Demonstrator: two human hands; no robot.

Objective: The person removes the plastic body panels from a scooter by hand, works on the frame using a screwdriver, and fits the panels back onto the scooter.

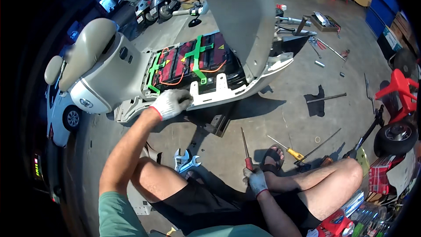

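In front of me a beige electric scooter (104, 71) stands with its floorboard open, showing dark red and black batteries (182, 63) strapped by green brackets (197, 57). My left hand (171, 104), in a white work glove, is at the near lower edge of the floorboard frame (208, 99). Its fingers are bent together; whatever lies between them is hidden. Low over the floor, between my knees, my gloved right hand (255, 181) is closed round the red handle of a long screwdriver (246, 147), whose shaft points away from me.
Two adjustable wrenches (186, 161) lie by my left foot. A yellow-handled screwdriver (294, 152) and a metal rod (319, 146) are near my right foot. A black cloth (315, 101), loose tools and a tool tray (324, 21) lie farther right. A red stool (397, 94) stands at right.
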